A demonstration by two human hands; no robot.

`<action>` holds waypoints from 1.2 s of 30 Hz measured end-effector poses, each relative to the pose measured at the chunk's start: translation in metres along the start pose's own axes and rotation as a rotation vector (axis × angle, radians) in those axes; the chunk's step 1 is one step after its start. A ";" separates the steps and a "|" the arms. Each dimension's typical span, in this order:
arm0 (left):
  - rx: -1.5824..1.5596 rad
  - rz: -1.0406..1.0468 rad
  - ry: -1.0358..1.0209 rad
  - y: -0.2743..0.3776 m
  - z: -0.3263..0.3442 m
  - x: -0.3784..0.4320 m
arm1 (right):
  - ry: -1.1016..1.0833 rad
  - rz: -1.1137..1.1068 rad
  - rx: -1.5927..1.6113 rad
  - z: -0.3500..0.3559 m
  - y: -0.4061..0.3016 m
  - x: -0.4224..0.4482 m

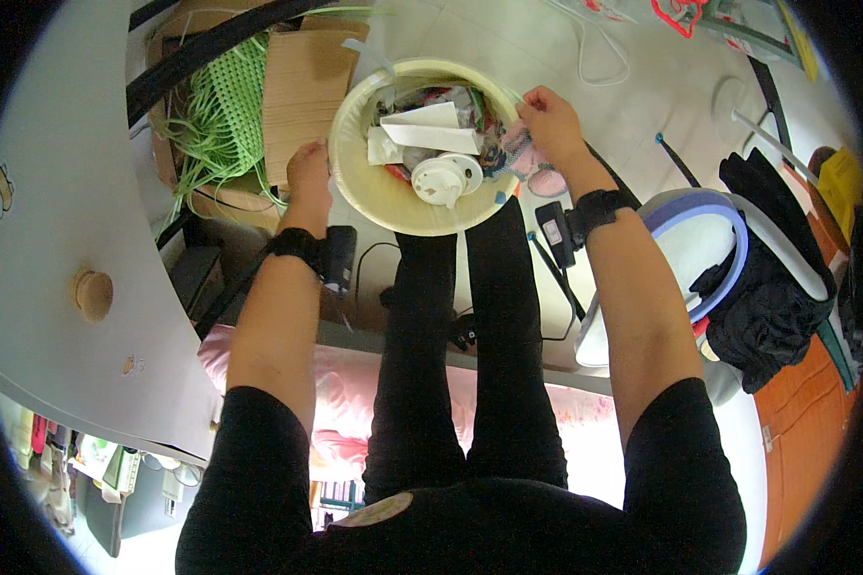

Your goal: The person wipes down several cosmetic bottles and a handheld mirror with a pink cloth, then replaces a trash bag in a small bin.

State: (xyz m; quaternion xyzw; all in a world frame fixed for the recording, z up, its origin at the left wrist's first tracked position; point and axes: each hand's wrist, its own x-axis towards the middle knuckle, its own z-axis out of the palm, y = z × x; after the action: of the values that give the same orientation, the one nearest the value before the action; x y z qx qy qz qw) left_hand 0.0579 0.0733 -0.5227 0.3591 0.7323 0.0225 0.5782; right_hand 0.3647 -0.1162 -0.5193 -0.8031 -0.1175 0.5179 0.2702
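A round pale-yellow trash bin [352, 194] with a clear plastic liner is between my hands, above my lower legs. In it lie folded white paper [431, 136], a white plastic lid [437, 181] and crumpled wrappers. My left hand [309, 176] grips the rim's left side, its fingertips partly hidden. My right hand [550, 122] is at the upper right of the rim, thumb and fingers pinched on the liner's edge. A pink and grey cloth [521, 154] hangs beside that hand, over the rim.
A cardboard box [306, 100] holding a green woven plastic basket [234, 108] stands at the upper left. A white cabinet with a round wooden knob [93, 295] fills the left. On the right are a purple-rimmed white basin [690, 230] and black clothing [762, 323]. A white cable [604, 79] lies on the floor.
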 end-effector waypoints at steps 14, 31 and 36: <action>0.440 0.332 -0.071 -0.019 0.008 -0.033 | 0.210 -0.290 -0.166 0.000 0.027 -0.031; 0.141 0.024 -0.311 0.066 0.020 -0.013 | -0.066 -0.430 -0.740 -0.011 -0.039 -0.007; 0.191 -0.109 -0.343 0.081 0.022 0.024 | 0.050 -0.386 -0.726 0.000 -0.043 -0.010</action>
State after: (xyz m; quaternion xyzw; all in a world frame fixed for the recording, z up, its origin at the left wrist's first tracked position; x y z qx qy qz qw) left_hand 0.1155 0.1388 -0.5136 0.3704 0.6405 -0.1398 0.6580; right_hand 0.3643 -0.0853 -0.4875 -0.8219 -0.4346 0.3627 0.0643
